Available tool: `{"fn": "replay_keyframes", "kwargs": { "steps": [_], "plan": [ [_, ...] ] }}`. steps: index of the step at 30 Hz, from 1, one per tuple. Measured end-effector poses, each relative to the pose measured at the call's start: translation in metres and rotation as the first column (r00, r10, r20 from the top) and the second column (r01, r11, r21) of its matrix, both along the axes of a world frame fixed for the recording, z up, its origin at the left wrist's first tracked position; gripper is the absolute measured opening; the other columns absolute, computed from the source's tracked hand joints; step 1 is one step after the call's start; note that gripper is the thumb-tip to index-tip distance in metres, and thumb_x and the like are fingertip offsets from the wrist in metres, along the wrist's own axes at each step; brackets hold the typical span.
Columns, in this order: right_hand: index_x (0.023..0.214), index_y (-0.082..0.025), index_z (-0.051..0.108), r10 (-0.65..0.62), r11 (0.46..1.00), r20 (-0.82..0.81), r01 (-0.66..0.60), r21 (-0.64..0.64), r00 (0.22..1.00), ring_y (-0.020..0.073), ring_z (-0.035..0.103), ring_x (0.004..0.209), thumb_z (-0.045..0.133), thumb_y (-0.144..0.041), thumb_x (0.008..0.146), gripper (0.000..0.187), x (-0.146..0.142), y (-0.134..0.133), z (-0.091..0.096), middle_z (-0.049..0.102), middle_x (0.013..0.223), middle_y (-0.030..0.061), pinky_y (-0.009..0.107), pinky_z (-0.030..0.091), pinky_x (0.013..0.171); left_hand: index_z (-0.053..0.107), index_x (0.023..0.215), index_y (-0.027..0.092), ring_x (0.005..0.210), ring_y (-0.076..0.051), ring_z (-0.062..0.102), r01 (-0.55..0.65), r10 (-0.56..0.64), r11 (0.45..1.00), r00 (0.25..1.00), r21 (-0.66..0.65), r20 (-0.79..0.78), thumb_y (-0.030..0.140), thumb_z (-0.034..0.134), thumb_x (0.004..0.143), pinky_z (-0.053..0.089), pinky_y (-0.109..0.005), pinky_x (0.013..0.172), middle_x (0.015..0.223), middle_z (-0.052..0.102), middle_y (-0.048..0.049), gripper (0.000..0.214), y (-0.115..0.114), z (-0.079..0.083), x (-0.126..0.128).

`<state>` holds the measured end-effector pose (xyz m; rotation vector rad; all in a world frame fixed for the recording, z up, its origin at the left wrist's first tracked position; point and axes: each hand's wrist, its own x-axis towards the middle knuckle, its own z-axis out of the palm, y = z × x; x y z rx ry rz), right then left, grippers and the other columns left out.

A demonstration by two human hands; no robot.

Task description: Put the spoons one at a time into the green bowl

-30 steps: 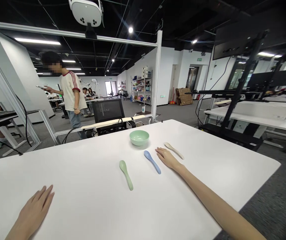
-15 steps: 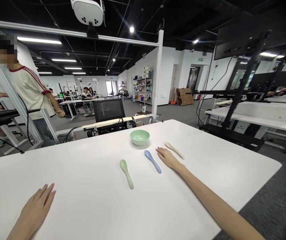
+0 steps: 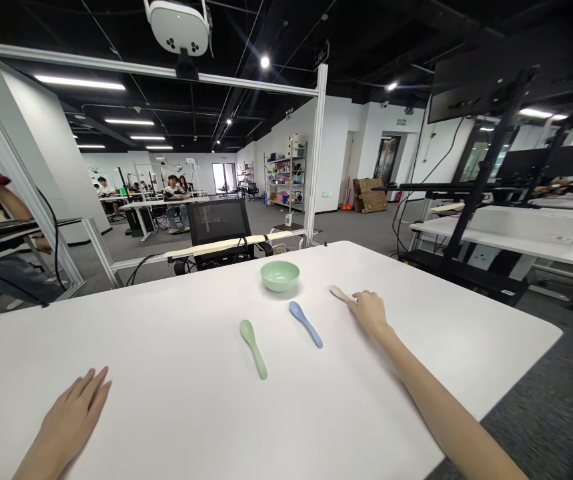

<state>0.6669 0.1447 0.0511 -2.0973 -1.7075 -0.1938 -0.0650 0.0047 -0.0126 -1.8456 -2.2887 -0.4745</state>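
Left hand (image 3: 73, 417) flat on the white counter (image 3: 176, 400), palm down, fingers slightly spread, holding nothing. Farther out, green spoon (image 3: 253, 339), then blue spoon (image 3: 306, 324): smooth matte plastic, lying apart, handles toward the person. Right arm stretched long. Right hand (image 3: 370, 312) knuckles up, fingers bunched, pinching the beige spoon (image 3: 339, 293) by its handle. The spoon's oval end sticks out left of the fingertips, resting on the counter. Round mint bowl (image 3: 279, 275) just beyond.

No legible text is showing anywhere; the small green sign (image 3: 399, 121), upper right of centre in the frame, is appearing too small to read
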Motion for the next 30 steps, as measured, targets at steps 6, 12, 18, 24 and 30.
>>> {"fn": "replay_keyframes", "kwargs": {
  "steps": [6,12,18,24,30],
  "plan": [
    [0.094,-0.014,0.085,0.024,1.000,-0.067,-0.025,0.000,0.997,0.0347,0.075,0.091,0.053,-0.035,0.102,0.040,0.002,0.004,0.007,0.081,0.101,0.0233,0.038,0.050,0.079,0.063,0.141,0.003,0.146,-0.042,0.054,-0.008,0.009,0.999,0.999,-0.037,0.031,0.054,0.027,0.085,0.041,-0.056,0.124,0.150,0.064,-0.0238,0.084,-0.003,0.008,0.009],
    [0.104,-0.015,0.086,0.223,0.967,-0.002,-0.221,0.126,0.975,0.0331,0.073,0.099,0.050,-0.040,0.104,0.043,-0.038,0.029,0.057,0.081,0.104,0.0196,0.036,0.050,0.086,0.066,0.140,0.005,0.147,-0.041,0.054,-0.027,0.028,0.999,0.999,-0.036,0.023,0.053,0.023,0.086,0.040,-0.055,0.125,0.149,0.066,-0.0196,0.083,-0.005,0.013,0.015],
    [0.106,-0.017,0.086,0.309,0.951,0.101,-0.307,-0.038,0.946,0.0319,0.072,0.108,0.058,-0.029,0.103,0.030,-0.110,0.066,0.097,0.081,0.112,0.0186,0.035,0.049,0.091,0.065,0.141,0.007,0.144,-0.038,0.057,-0.050,0.050,0.999,0.999,-0.013,0.007,0.053,0.027,0.086,0.044,-0.053,0.122,0.147,0.068,-0.0183,0.081,-0.005,0.013,0.017],
    [0.104,-0.013,0.085,0.301,0.948,0.142,-0.279,-0.155,0.943,0.0346,0.074,0.111,0.068,-0.022,0.095,0.021,-0.149,0.094,0.093,0.080,0.109,0.0239,0.037,0.050,0.094,0.069,0.138,0.010,0.143,-0.037,0.058,-0.036,0.035,0.998,0.999,-0.046,-0.040,0.046,0.029,0.087,0.046,-0.052,0.120,0.147,0.069,-0.0175,0.074,-0.008,0.017,0.017],
    [0.107,-0.008,0.083,0.293,0.950,0.159,-0.269,-0.157,0.943,0.0362,0.072,0.115,0.066,-0.022,0.095,0.024,-0.158,0.100,0.086,0.079,0.112,0.0266,0.038,0.052,0.094,0.074,0.130,0.014,0.142,-0.035,0.059,0.012,-0.018,0.998,0.994,-0.054,-0.109,0.042,0.033,0.087,0.047,-0.050,0.119,0.145,0.071,-0.0149,0.066,-0.007,0.012,0.012]
  ]
}}
